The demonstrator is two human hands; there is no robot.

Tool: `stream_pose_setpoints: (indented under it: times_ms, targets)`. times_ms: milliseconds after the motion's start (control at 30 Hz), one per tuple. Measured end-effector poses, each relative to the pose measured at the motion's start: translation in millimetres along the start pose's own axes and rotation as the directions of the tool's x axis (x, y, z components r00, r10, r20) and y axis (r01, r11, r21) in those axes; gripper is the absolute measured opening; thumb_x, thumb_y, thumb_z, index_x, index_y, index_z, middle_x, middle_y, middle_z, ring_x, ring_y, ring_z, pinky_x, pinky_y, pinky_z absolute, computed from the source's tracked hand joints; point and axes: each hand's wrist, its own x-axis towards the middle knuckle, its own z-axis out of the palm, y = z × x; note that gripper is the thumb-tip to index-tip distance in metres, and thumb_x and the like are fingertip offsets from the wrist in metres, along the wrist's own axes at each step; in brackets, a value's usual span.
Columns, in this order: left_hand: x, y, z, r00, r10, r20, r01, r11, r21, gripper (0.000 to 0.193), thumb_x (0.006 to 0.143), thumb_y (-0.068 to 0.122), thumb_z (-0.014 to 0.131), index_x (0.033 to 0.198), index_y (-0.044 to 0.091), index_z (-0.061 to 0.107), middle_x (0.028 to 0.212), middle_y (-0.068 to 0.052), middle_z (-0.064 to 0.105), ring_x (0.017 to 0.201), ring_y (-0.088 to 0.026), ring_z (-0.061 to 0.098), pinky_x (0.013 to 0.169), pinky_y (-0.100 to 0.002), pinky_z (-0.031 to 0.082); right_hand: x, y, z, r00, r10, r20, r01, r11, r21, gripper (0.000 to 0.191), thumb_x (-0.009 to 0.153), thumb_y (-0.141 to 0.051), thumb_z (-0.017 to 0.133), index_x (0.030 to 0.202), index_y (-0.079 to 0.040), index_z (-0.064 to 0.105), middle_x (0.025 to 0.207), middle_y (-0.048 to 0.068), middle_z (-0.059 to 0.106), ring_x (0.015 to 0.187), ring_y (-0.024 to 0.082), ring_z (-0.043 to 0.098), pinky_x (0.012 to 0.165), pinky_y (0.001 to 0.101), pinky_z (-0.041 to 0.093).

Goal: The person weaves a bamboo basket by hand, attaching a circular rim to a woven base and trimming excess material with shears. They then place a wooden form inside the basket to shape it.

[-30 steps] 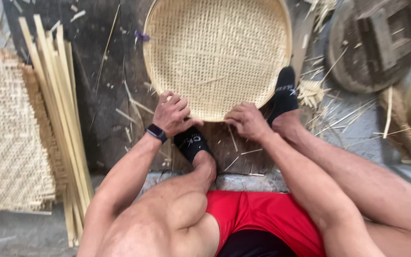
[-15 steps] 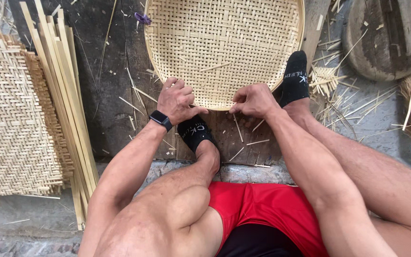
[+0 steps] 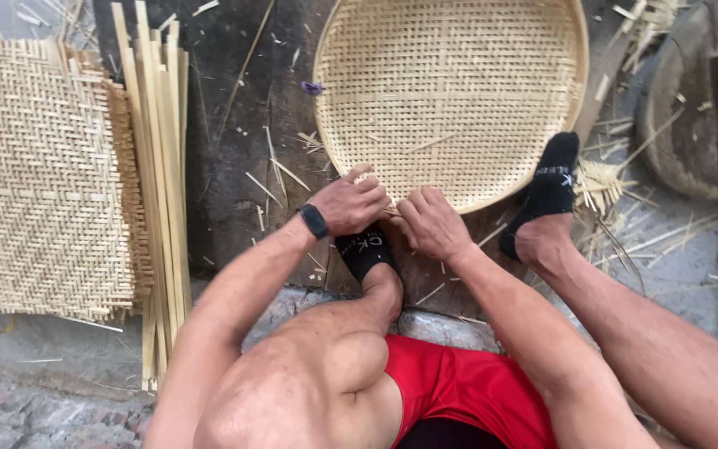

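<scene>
Round woven bamboo tray (image 3: 450, 91) lay flat on the dark floor (image 3: 234, 191), directly ahead of the seated person, its near rim (image 3: 392, 208) facing the body. Both hands met at that near rim. Left hand (image 3: 349, 204), black wristband (image 3: 314, 221) on the wrist, was curled over the edge with fingers bent and pressed down. Right hand (image 3: 434, 223) sat just beside it, touching or nearly so, fingers pinched at the same spot of rim. Whether a loose strip was caught between the fingers could not be told; the fingertips hid it.

Left foot in a black sock (image 3: 366, 249) was tucked under the hands, against the tray's edge. Right foot, also socked (image 3: 546, 193), pressed on the rim further right.

Judgement on doing the rim work well: the feet appeared to serve as clamps, so the tray ought not to turn while the fingers pulled. Hands close together seemed right, one pinning the weave while the other fed or tightened. Pull should follow the curve of the rim, not lift it, lest the weave buckle.

Also noted: a flat woven mat (image 3: 39, 175) at left, a bundle of straight bamboo strips (image 3: 155, 166) beside it, and loose offcuts (image 3: 280, 170) scattered about.
</scene>
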Motion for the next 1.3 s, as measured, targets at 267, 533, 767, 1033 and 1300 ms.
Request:
stream_pose_setpoints:
  times_ms: [267,533,767,1033,1300]
  targets:
    - [-2,-33,4,0.972,0.069,0.224,-0.081,0.996,0.045,0.040,0.099,0.046,0.060,0.078,0.013,0.060,0.085,-0.003,0.055,0.083,-0.020,0.056,0.075,-0.034,0.044,7,0,20,0.995,-0.006,-0.098,-0.012,0.983,-0.183,0.018,0.084,-0.024,0.071,0.083,-0.011,0.058,0.087,0.006,0.058,0.088,0.028,0.057,0.080,0.0412,0.045]
    - [-3,-42,9,0.979,0.066,0.195,-0.070,0.997,0.014,0.037,0.098,0.044,0.059,0.079,0.012,0.060,0.086,-0.003,0.056,0.084,-0.019,0.057,0.074,-0.033,0.045,14,-2,14,0.996,0.043,-0.083,-0.056,0.986,-0.158,0.017,0.081,-0.022,0.072,0.082,-0.012,0.058,0.086,0.005,0.057,0.085,0.027,0.057,0.078,0.0405,0.045]
    - [-9,-44,4,0.980,0.142,0.137,-0.147,0.989,0.032,0.030,0.098,0.040,0.057,0.088,0.012,0.061,0.094,-0.004,0.059,0.092,-0.020,0.057,0.080,-0.033,0.045,20,-27,15,0.993,0.095,-0.064,-0.102,0.988,-0.112,0.017,0.083,-0.012,0.068,0.097,-0.007,0.061,0.091,0.010,0.055,0.088,0.028,0.055,0.079,0.0421,0.044]
    - [-15,-73,0,0.958,0.200,0.204,-0.208,0.978,0.020,0.031,0.099,0.040,0.053,0.087,0.013,0.060,0.094,-0.004,0.059,0.091,-0.020,0.058,0.083,-0.033,0.046,26,-17,31,0.988,0.078,-0.134,-0.092,0.990,-0.103,0.016,0.079,-0.012,0.069,0.088,-0.008,0.056,0.085,0.010,0.055,0.083,0.030,0.055,0.074,0.0427,0.044]
    - [-7,-80,3,0.967,0.208,0.144,-0.206,0.978,-0.033,0.035,0.101,0.043,0.053,0.086,0.012,0.060,0.094,-0.004,0.060,0.092,-0.020,0.061,0.080,-0.031,0.047,35,-22,33,0.972,0.206,-0.117,-0.211,0.977,-0.039,0.017,0.075,-0.011,0.070,0.080,-0.009,0.054,0.081,0.009,0.054,0.081,0.029,0.056,0.072,0.0415,0.044]
